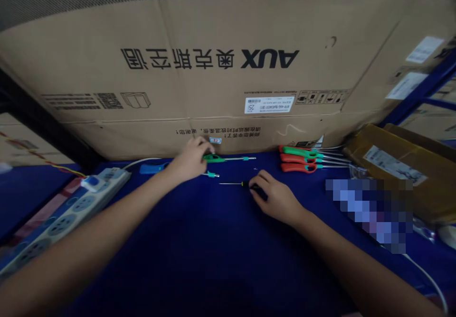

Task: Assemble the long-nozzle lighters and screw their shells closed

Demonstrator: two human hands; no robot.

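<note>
Near the foot of the cardboard, my left hand [191, 160] has its fingers curled at the handle end of a green long-necked lighter [215, 158], whose metal tube points right. Partly behind that hand lies a blue lighter [151, 169]; its teal-and-metal tip shows on the other side. My right hand [274, 194] is closed around the dark handle of a small screwdriver [231, 183], its thin shaft pointing left just above the blue surface. A tiny metal piece [255, 168] rests beyond the right hand's fingers.
Several red and green lighters [298, 159] lie stacked at the right. Beyond them sits a brown carton [395, 165]. A power strip [71, 215] runs along the left side. A large cardboard panel [199, 27] stands at the back; a blurred-out item [370, 212] is at right.
</note>
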